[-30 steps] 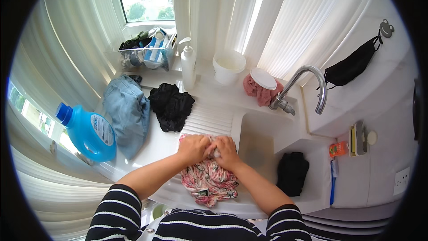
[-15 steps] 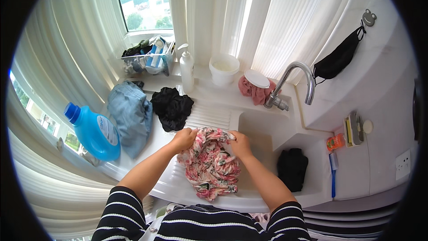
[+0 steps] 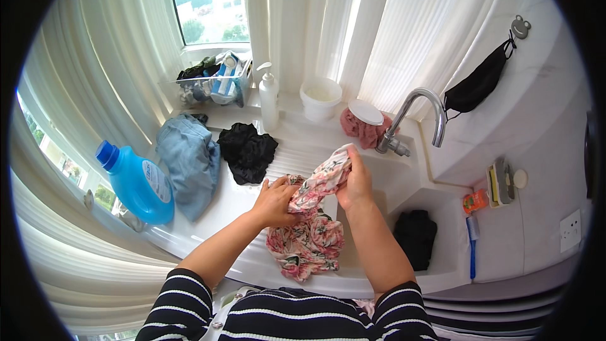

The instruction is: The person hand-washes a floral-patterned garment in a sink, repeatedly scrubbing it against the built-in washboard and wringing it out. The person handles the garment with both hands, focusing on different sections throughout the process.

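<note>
A pink and white floral garment (image 3: pixel 304 243) lies bunched over the ribbed washboard part of the white sink, with one end raised between my hands. My right hand (image 3: pixel 356 183) grips the raised end, its fingers wrapped round the cloth. Lower down, my left hand (image 3: pixel 274 203) is closed on the same fabric, its fingers partly behind the folds. Just beyond my left hand lies a crumpled black cloth (image 3: pixel 247 153), and a light blue denim garment (image 3: pixel 187 158) rests to its left. A dark folded cloth (image 3: pixel 415 239) sits in the sink's right part.
A blue detergent bottle (image 3: pixel 140 186) stands at the left edge. Along the back are a clear bin (image 3: pixel 214 85), a white pump bottle (image 3: pixel 269 101), a white tub (image 3: pixel 320 101) and a pink cloth (image 3: pixel 361 131). A curved metal faucet (image 3: pixel 435 117) overhangs the basin; a blue brush (image 3: pixel 472 246) lies right.
My right hand has risen and moved away from me, lifting one end of the floral garment. My left hand has shifted right and nearer along the fabric.
</note>
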`<action>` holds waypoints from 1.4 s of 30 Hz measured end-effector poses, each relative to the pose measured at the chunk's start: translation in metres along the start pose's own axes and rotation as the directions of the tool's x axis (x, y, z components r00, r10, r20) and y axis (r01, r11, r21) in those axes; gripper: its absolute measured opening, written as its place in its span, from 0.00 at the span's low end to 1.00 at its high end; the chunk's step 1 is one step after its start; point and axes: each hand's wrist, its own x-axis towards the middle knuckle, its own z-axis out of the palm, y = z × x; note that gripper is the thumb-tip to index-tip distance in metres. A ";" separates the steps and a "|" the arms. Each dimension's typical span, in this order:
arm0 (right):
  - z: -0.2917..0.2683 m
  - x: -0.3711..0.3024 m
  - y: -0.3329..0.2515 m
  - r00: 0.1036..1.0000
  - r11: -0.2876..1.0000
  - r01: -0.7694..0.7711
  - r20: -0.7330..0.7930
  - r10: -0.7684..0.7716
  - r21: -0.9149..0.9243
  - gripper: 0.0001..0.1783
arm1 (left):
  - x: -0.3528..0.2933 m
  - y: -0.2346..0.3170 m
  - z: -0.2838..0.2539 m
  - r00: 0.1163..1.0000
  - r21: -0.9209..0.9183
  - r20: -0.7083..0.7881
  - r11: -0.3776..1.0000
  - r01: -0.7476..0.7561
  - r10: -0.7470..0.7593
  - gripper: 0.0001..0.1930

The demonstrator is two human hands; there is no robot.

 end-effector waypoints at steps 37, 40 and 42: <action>-0.062 0.085 0.091 0.832 -0.333 0.401 0.491 -0.257 -0.853 0.12 | 0.009 0.017 0.038 0.891 -0.135 -0.435 0.988 0.079 -0.130 0.12; -0.063 0.041 0.115 0.750 -0.231 0.614 0.649 -0.129 -0.755 0.13 | -0.002 0.004 0.047 0.880 -0.081 -0.475 0.996 -0.042 -0.002 0.10; -0.089 0.056 0.118 0.643 -0.410 0.649 0.750 -0.156 -0.641 0.12 | -0.003 0.002 0.048 0.874 -0.091 -0.486 0.993 -0.081 0.027 0.09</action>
